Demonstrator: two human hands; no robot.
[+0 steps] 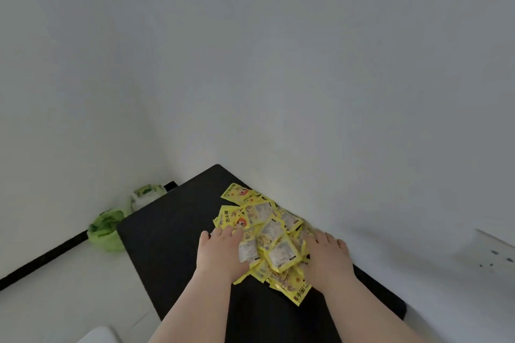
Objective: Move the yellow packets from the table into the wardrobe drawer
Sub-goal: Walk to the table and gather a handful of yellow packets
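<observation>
Two bare forearms were recorded nearest the camera. The left hand and right hand were laid flat, fingers spread, against either side of the heap of yellow packets on the black table; nothing was yet lifted or gripped. A loose scoop was judged likely to spill packets over the table edge. The wardrobe drawer was not in view. Green bags on the floor were indistinct.
</observation>
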